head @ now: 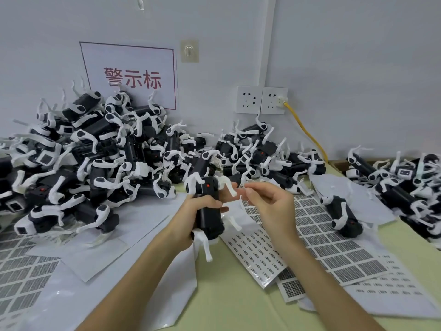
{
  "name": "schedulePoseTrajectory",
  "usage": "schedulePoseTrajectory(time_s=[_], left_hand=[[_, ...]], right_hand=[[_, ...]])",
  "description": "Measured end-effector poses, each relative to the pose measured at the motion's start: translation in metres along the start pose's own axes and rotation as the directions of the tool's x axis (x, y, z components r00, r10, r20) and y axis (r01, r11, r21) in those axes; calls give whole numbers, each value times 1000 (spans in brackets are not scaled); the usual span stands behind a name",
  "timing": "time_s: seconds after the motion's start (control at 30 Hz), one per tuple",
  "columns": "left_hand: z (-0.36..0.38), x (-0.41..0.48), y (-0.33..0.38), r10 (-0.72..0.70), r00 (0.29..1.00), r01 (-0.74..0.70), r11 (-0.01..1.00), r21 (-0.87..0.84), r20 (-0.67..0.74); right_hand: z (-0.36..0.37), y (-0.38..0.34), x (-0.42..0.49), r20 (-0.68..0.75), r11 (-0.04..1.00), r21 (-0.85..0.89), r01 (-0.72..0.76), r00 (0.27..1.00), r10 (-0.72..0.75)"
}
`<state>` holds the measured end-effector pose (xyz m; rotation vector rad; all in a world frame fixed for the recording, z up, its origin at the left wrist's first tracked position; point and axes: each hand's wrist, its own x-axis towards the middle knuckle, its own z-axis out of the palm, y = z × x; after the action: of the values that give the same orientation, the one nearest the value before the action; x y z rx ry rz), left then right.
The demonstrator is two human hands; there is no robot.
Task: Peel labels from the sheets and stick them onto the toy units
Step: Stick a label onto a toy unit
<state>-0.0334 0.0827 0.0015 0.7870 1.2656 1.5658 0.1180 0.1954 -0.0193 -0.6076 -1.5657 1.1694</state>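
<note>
Apparently mid-way through labelling one toy (210, 219): held upright above the table (226, 297) in the left hand (188, 213), fingers wrapped round its black body. Right hand (272, 206) raised just beside the toy's top end, thumb and forefinger pinched together, whether on a peeled label too small to tell. Label sheets (260, 252) lying underneath. Next, probably: carry the pinch to the body and press down flat and square.

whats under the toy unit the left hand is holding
Below the held toy unit, gripped by the left hand, lie a sheet of small labels and white paper on the green table. The toy and hand cover where those sheets meet.
</note>
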Motion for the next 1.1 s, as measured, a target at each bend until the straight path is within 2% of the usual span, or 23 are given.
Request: schedulePoseTrajectory(time_s=[0.1,0.23,0.5,0.63,1.1], left_hand=[[0,3,-1,12,998,-13,1000,-10,-60],[-2,3,1,10,998,-11,1000,-19,-68],[3,1,0,-2,1000,1,1000,-28,-27],[2,1,0,-1,1000,0,1000,-18,-21],[-1,8,-6,32,999,-32,999,27,12]], right_hand=[[1,0,-1,-6,1000,-11,6,1000,-6],[1,-1,-1,14,999,-37,21,1000,-21],[3,0,-1,12,995,-83,47,999,-46],[1,-1,0,-16,998,-68,11,1000,-12],[2,-1,-1,57,979,-203,26,998,-15]])
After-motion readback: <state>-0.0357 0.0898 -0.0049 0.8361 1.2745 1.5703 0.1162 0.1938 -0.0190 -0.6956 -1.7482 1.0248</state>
